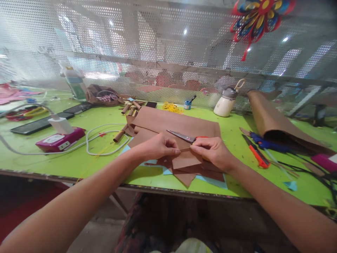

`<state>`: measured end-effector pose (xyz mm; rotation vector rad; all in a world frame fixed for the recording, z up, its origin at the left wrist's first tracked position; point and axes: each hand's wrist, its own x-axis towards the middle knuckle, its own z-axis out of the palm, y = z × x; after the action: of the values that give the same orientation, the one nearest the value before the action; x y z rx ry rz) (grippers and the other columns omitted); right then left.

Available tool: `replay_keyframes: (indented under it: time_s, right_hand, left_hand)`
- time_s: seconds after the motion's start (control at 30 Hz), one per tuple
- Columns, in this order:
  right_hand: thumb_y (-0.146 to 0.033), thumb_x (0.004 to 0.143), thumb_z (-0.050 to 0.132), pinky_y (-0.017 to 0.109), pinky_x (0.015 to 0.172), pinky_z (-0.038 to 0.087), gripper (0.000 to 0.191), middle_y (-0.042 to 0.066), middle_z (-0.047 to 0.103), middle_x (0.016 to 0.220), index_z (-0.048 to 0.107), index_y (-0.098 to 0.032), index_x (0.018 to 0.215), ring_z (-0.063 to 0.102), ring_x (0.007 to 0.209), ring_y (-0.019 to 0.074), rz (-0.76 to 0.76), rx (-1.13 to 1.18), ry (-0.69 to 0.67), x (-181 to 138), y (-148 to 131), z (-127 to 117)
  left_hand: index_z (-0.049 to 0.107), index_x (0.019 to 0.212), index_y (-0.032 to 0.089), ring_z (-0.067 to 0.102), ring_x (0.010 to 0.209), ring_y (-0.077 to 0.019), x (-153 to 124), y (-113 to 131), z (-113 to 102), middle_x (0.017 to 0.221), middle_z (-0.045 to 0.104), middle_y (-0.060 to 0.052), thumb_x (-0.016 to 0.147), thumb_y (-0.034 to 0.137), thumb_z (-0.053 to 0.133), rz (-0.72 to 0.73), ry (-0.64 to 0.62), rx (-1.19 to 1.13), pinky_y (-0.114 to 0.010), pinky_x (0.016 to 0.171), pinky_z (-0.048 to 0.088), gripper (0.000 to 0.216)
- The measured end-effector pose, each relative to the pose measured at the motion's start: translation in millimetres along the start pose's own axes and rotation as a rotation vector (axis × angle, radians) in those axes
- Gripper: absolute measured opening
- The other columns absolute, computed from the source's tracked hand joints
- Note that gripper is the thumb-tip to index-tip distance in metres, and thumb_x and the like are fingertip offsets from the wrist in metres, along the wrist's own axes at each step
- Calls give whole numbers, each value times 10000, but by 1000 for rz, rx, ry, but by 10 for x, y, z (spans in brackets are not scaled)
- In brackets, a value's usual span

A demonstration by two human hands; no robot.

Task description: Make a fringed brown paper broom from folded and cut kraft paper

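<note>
My left hand [160,147] is closed, its thumb and fingers pinching the top left edge of a small brown paper piece [186,161]. At that same edge, on the right, my right hand [210,149] pinches the paper between thumb and fingers. The edge between both hands looks folded over. Scissors [181,136] with orange-red handles point left just behind the paper, the handles partly covered by my right hand; whether that hand also grips them I cannot tell. Beneath lie larger brown paper sheets [173,119] and light blue paper [214,182].
On the green table [105,172] are rolled brown paper tubes [120,135], a white cable [88,140] and a purple power block [61,140] at left. To the right lie a red utility knife [259,156], a blue glue gun [265,142] and a big brown paper roll [279,123].
</note>
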<state>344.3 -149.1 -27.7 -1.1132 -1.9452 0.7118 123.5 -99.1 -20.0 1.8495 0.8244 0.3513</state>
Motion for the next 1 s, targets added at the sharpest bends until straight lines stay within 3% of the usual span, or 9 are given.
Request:
replay_keyframes:
  time_s: [0.3,0.53,0.7,0.83,0.93,1.0]
  right_hand:
    - [-335,757,599,217,503,349,196,-4,578,618,656,-152,718,479,555,102,67,-83,24,15,-33,73]
    - [-323,792,554,221,519,346,214,-13,565,583,673,-160,725,472,548,97,72,-69,11,11,8,32]
    - [-381,810,535,215,489,335,267,-16,539,563,676,-154,817,452,507,84,177,62,-78,9,56,-41]
    - [-366,823,522,214,514,390,313,-10,564,642,619,-183,1057,500,531,87,201,348,-81,32,81,-103]
    - [-357,828,518,253,635,462,362,27,618,786,556,-204,1154,571,663,119,178,509,-58,34,59,-129]
    - [-338,809,562,265,704,471,383,53,639,900,549,-215,1171,591,784,144,146,488,-132,19,24,-120]
  left_hand:
    - [558,732,136,481,395,-76,21,25,61,480,531,27,733,387,589,-22,-23,-5,-160,385,338,253]
    - [590,715,116,486,416,-81,8,70,33,512,547,9,713,374,607,13,40,63,-170,390,340,258]
    - [610,699,114,369,396,-42,-21,103,-28,488,498,38,718,360,600,35,65,121,-162,387,252,248]
    - [632,788,109,431,488,-55,-29,105,-59,597,561,17,722,339,603,31,63,85,-165,459,309,242]
    - [630,838,110,427,487,-52,-41,109,-61,608,558,23,718,342,618,44,50,-5,-166,466,316,262]
    - [622,866,116,431,476,-51,-51,103,-49,613,559,25,719,356,625,32,-22,-92,-166,460,324,281]
